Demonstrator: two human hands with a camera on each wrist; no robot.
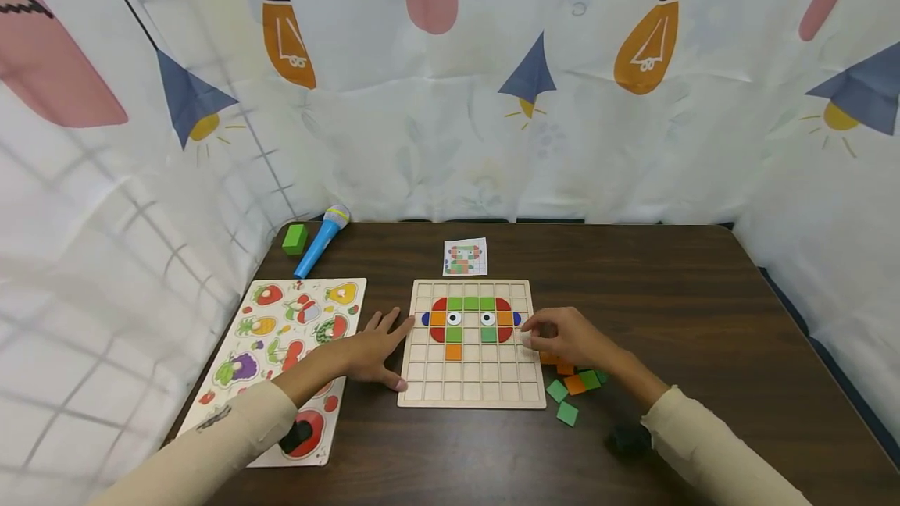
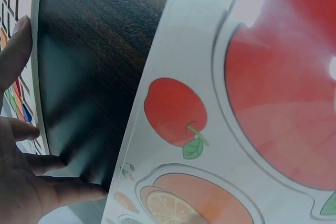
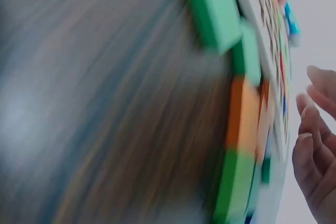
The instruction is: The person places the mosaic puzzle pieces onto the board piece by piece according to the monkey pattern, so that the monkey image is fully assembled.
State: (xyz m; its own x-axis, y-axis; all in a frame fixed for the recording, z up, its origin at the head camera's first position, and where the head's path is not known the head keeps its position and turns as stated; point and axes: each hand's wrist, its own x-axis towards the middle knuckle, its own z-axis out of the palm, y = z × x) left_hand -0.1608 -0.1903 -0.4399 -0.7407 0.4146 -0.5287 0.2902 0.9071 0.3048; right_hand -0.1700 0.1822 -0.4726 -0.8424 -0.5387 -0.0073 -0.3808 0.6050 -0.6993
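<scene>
A pale wooden grid board lies mid-table, with colored tiles forming a face-like pattern. An orange square tile sits below the green ones. My left hand is spread at the board's left edge; its thumb and a fingertip touch the rim. Over the right edge hovers my right hand, fingers loosely bent. A gap shows between thumb and fingers in the right wrist view, with nothing visible in it. Loose green tiles and orange tiles lie below that hand.
A small pattern card lies behind the board. To the left is a fruit puzzle board, partly under my left forearm. A blue toy microphone and a green block stand at the back left. Printed curtains surround the table.
</scene>
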